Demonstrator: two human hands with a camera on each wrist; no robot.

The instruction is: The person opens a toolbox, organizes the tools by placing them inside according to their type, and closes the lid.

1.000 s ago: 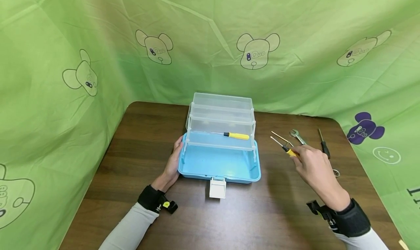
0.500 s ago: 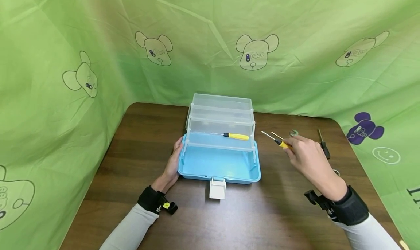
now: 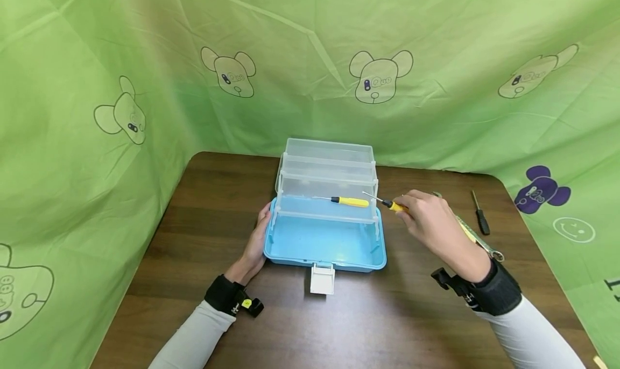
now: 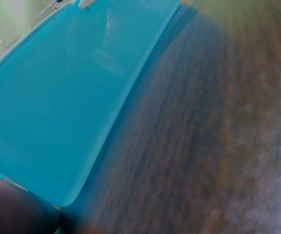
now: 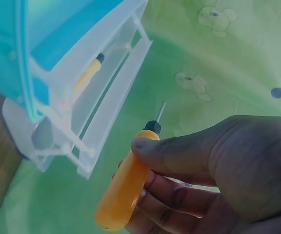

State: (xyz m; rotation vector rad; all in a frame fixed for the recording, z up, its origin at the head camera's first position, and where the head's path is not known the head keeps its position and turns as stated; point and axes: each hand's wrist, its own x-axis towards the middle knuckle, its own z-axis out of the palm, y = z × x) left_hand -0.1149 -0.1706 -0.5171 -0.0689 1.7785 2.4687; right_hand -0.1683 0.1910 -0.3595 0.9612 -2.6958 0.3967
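An open blue toolbox [image 3: 319,242] with clear fold-out trays stands mid-table in the head view. My left hand [image 3: 252,248] lies along its left side, fingers against the wall; in the left wrist view only a blurred bit of the hand [image 4: 18,207] shows by the box corner. Pinched between thumb and fingers of my right hand [image 3: 433,226] is a yellow-handled screwdriver [image 5: 123,190], its shaft pointing up and left at the trays' right end, above them or beside them. A second yellow screwdriver [image 3: 352,201] lies in the lowest clear tray.
A black-handled screwdriver [image 3: 481,222] lies on the table [image 3: 203,218] to the right. Near the right wrist are a metal ring end [image 3: 497,256] and a yellow-green piece, partly covered by the hand. The white latch [image 3: 322,280] hangs down at the box front.
My right hand has carried the screwdriver left from among the loose tools to the trays' right end. The left hand and the toolbox have stayed in place.
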